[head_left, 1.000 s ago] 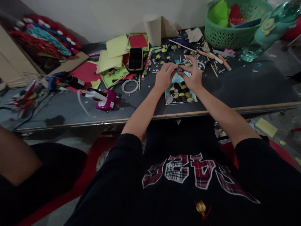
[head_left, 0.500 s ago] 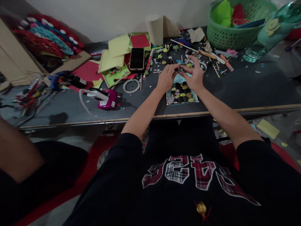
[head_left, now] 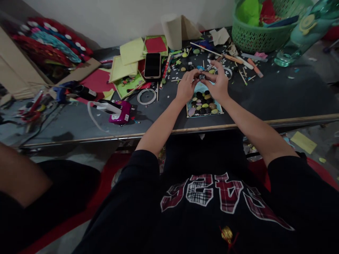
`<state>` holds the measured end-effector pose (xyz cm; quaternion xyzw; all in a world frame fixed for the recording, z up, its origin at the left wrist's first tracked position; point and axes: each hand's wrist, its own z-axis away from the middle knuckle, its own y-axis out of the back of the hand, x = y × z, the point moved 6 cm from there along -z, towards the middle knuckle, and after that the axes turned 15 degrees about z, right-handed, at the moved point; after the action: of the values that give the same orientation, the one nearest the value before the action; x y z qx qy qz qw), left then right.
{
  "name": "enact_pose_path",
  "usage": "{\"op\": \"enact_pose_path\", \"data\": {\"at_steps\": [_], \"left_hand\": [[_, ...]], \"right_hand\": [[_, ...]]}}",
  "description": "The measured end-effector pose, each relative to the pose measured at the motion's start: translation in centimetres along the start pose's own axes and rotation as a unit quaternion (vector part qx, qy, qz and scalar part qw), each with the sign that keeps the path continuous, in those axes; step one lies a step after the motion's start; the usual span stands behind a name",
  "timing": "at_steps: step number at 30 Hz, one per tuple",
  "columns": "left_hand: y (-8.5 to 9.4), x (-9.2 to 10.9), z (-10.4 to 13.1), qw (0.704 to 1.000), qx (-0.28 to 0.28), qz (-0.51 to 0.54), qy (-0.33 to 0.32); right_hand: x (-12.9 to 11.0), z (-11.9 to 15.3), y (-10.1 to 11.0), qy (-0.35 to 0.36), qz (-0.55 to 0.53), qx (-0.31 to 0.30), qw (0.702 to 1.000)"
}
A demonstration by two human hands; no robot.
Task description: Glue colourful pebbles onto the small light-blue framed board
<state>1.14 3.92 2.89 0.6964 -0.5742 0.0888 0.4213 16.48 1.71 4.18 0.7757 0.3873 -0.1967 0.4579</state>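
My left hand [head_left: 187,84] and my right hand [head_left: 218,84] meet above the far edge of a small light-blue panel. Between the fingertips of both hands is a small dark, shiny piece [head_left: 202,76], too small to name for certain. Thumbs and fingers pinch it from either side, while some right fingers stretch forward. Under my wrists lies the stick-edged panel [head_left: 218,106], its near part covered with several black, yellow, brown and mauve pebbles [head_left: 205,105]. My hands partly hide the panel's far side.
Left of my arms are a phone [head_left: 152,66], a tape ring [head_left: 146,96], a purple box [head_left: 121,113] and a blue glue gun [head_left: 63,91]. A green basket [head_left: 258,38] and bottle [head_left: 290,53] stand right. Scraps and sticks litter the back. Another person's arm [head_left: 21,176] is at left.
The view has shifted slightly. My fingers have turned the small dark piece a little, and more of it shows between them. The pebble panel stays in place.
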Motion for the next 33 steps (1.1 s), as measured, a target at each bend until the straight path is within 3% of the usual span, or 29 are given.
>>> {"op": "enact_pose_path", "data": {"at_steps": [5, 10, 17, 26, 33], "left_hand": [[0.4, 0.8, 0.0, 1.0, 0.003, -0.007, -0.011], [0.3, 0.9, 0.0, 1.0, -0.001, -0.007, -0.018], [0.4, 1.6, 0.0, 0.999, 0.02, 0.019, 0.031], [0.1, -0.5, 0.0, 1.0, 0.018, -0.024, -0.001], [0.2, -0.6, -0.1, 1.0, 0.0, -0.007, 0.021]], "right_hand": [[1.0, -0.4, -1.0, 0.016, -0.024, -0.011, 1.0], [1.8, -0.9, -2.2, -0.031, -0.044, -0.07, 0.996], [2.1, -0.9, -2.1, -0.04, -0.077, -0.106, 0.991], [-0.1, -1.0, -1.0, -0.007, -0.043, -0.081, 0.996], [1.9, -1.1, -1.7, -0.046, -0.009, -0.035, 0.998]]}}
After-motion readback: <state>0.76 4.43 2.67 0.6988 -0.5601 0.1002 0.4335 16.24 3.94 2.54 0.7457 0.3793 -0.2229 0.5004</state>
